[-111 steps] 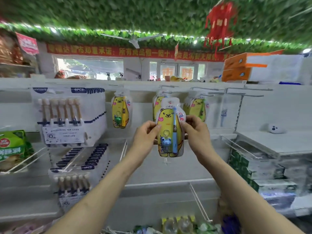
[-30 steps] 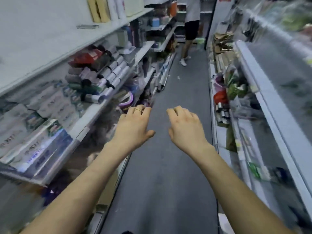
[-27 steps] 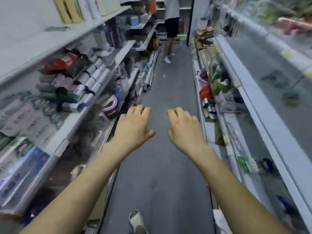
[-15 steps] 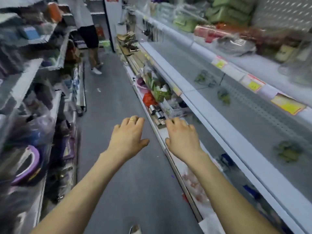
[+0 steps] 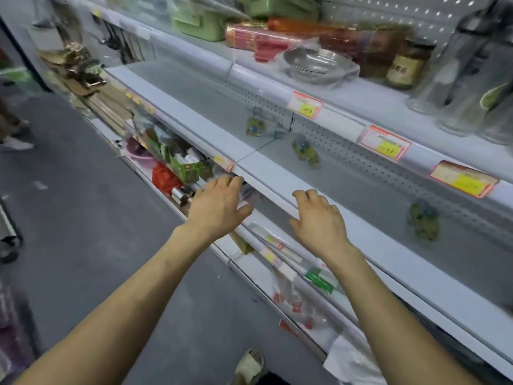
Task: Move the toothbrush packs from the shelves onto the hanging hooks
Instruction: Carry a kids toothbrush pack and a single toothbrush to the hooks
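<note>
Three blurred yellow-green toothbrush packs lie on the grey middle shelf [image 5: 277, 173]: one pack [image 5: 256, 126] far back, a second pack [image 5: 305, 151] in the middle, a third pack [image 5: 423, 220] to the right. My left hand [image 5: 218, 207] hovers with relaxed fingers in front of the shelf's edge and holds nothing. My right hand [image 5: 319, 218] reaches over the same edge, fingers loosely bent, holding nothing. Both hands are apart from the packs. No hanging hooks are visible.
The upper shelf carries a steel bowl [image 5: 316, 63], a brown jar [image 5: 408, 65], red packets and glass bottles. Price tags [image 5: 305, 105] line its edge. Lower shelves hold a red item [image 5: 163, 176], green boxes and bagged goods. The grey aisle floor [image 5: 83, 218] spreads left.
I hung a bear toothbrush pack on a hook, let go, and turned round across the aisle to the opposite shelving. Both hands now reach toward the middle shelf.
</note>
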